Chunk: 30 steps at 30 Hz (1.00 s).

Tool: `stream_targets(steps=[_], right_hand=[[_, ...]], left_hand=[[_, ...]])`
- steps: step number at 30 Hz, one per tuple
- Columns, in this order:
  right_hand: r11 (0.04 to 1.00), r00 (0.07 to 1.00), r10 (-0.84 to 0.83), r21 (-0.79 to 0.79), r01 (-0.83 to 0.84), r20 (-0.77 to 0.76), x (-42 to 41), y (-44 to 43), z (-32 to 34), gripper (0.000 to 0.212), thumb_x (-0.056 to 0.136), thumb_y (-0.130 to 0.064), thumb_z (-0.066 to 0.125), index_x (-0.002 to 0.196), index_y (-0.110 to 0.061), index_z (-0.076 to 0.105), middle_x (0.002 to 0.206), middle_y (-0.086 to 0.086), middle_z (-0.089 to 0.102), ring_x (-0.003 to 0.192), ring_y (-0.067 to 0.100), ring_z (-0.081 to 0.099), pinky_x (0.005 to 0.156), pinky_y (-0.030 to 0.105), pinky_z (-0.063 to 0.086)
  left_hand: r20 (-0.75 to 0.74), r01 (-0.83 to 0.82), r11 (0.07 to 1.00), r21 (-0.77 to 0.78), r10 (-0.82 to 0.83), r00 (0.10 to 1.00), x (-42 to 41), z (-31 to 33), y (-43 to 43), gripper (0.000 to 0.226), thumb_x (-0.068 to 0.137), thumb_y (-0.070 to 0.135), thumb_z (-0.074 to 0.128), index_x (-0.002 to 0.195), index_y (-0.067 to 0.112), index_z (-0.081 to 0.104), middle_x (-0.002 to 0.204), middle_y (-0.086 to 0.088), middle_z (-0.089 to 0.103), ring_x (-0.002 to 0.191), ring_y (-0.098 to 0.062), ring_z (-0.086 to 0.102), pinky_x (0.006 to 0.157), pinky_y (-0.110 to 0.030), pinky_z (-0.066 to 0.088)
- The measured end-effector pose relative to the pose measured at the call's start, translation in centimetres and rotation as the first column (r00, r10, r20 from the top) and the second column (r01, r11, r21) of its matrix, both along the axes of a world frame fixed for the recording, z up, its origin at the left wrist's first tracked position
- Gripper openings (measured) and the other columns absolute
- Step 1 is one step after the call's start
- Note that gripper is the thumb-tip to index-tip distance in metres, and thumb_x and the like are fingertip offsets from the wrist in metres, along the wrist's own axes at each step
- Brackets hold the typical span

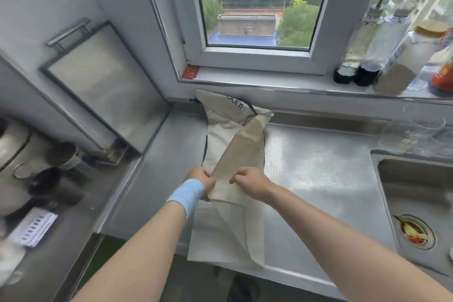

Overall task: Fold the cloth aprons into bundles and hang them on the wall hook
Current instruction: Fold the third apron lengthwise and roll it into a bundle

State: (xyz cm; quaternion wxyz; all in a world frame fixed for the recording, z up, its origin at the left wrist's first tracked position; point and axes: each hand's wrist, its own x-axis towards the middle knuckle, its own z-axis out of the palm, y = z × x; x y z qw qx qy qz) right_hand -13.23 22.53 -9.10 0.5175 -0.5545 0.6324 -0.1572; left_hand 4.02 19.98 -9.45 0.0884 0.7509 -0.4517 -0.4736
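Left hand (201, 178) and right hand (247, 179) both pinch the beige apron (235, 149) fold between them (steel counter (318, 167) beneath).

The left hand (199, 179) is partly behind the apron (230, 223); the right edge cuts the sink (416, 179); the blurred pots (49, 162) are perhaps kettles.

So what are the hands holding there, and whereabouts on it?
Both hold the beige cloth apron: the left hand and right hand pinch a folded edge near its middle, above the steel counter.
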Motion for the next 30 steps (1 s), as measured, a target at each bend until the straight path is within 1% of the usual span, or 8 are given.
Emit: stream_targets(steps=[3, 7, 10, 12, 17, 22, 27, 30], right_hand=[[0.991, 0.952, 0.084, -0.073, -0.110, -0.296, -0.7, -0.3, -2.6, 0.043, 0.079, -0.026, 0.051, 0.120, -0.032, 0.063, 0.136, 0.002, 0.052, 0.125, 0.024, 0.048, 0.105, 0.041, 0.042], [0.940, 0.827, 0.305, 0.010, -0.341, -0.472, -0.9, -0.9, -5.7, 0.062, 0.082, -0.028, 0.055, 0.142, -0.038, 0.043, 0.153, 0.004, 0.026, 0.144, 0.023, 0.021, 0.113, 0.044, 0.030], [0.895, 0.740, 0.393, 0.042, -0.445, -0.546, -0.3, -2.0, -6.5, 0.045, 0.086, -0.032, 0.054, 0.131, -0.040, 0.054, 0.137, 0.000, 0.038, 0.137, 0.021, 0.030, 0.105, 0.041, 0.034], [0.930, 0.781, 0.284, -0.040, -0.366, -0.556, -0.2, -3.2, -5.9, 0.035, 0.089, -0.031, 0.051, 0.122, -0.037, 0.063, 0.133, -0.005, 0.051, 0.130, 0.019, 0.044, 0.103, 0.039, 0.033], [0.960, 0.881, -0.263, -0.194, 0.200, -0.392, -1.8, -8.8, -3.5, 0.029, 0.090, -0.024, 0.046, 0.117, -0.025, 0.059, 0.116, 0.001, 0.067, 0.106, 0.027, 0.061, 0.089, 0.035, 0.046], [0.839, 0.836, -0.543, -0.050, 0.541, -0.072, -4.0, -14.2, -2.4, 0.057, 0.090, -0.012, 0.047, 0.145, -0.026, 0.039, 0.132, 0.002, 0.054, 0.112, 0.025, 0.055, 0.088, 0.032, 0.044], [0.848, 0.846, -0.508, -0.075, 0.524, 0.161, -3.9, -18.2, -1.7, 0.065, 0.081, 0.012, 0.033, 0.130, -0.020, 0.060, 0.126, 0.001, 0.062, 0.097, 0.015, 0.056, 0.070, 0.019, 0.042], [0.885, 0.859, -0.425, -0.068, 0.461, 0.286, -3.3, -19.2, -2.0, 0.065, 0.075, 0.019, 0.028, 0.114, -0.015, 0.068, 0.112, 0.001, 0.070, 0.104, 0.018, 0.064, 0.074, 0.015, 0.051]], left_hand=[[0.218, 0.161, 0.985, 0.059, -0.171, 0.961, 1.8, -1.6, 0.6, 0.010, 0.081, 0.018, 0.059, 0.082, 0.012, 0.067, 0.093, -0.012, 0.069, 0.083, -0.032, 0.069, 0.075, -0.039, 0.060], [0.364, 0.405, 0.863, 0.302, -0.497, 0.788, 2.7, -3.4, 0.2, 0.035, 0.089, 0.021, 0.056, 0.122, 0.011, 0.061, 0.126, -0.010, 0.063, 0.113, -0.028, 0.063, 0.094, -0.034, 0.052], [0.462, 0.338, 0.931, 0.136, -0.362, 0.810, 3.1, -3.0, -2.4, 0.036, 0.087, 0.021, 0.055, 0.122, 0.015, 0.058, 0.129, -0.007, 0.058, 0.115, -0.031, 0.059, 0.096, -0.036, 0.049], [0.466, 0.290, 0.954, -0.078, -0.222, 0.857, 2.6, -2.2, -4.6, 0.031, 0.085, 0.019, 0.053, 0.116, 0.019, 0.058, 0.125, -0.005, 0.057, 0.110, -0.030, 0.059, 0.091, -0.035, 0.049], [0.343, 0.348, 0.820, -0.454, -0.199, 0.918, -1.0, 0.0, -9.5, 0.019, 0.087, 0.021, 0.056, 0.106, 0.021, 0.059, 0.113, -0.002, 0.056, 0.105, -0.025, 0.055, 0.089, -0.032, 0.045], [0.346, 0.505, 0.724, -0.470, -0.376, 0.860, -5.0, -0.2, -14.2, 0.034, 0.086, 0.015, 0.056, 0.120, 0.020, 0.056, 0.121, -0.003, 0.055, 0.118, -0.024, 0.046, 0.102, -0.038, 0.039], [0.347, 0.602, 0.705, -0.374, -0.496, 0.796, -7.3, -0.4, -18.4, 0.042, 0.088, 0.023, 0.056, 0.130, 0.018, 0.053, 0.130, -0.005, 0.054, 0.124, -0.025, 0.047, 0.107, -0.038, 0.037], [0.270, 0.573, 0.770, -0.281, -0.510, 0.817, -8.2, -0.7, -19.9, 0.050, 0.084, 0.029, 0.061, 0.131, 0.019, 0.051, 0.133, -0.003, 0.056, 0.123, -0.023, 0.052, 0.103, -0.035, 0.042]])
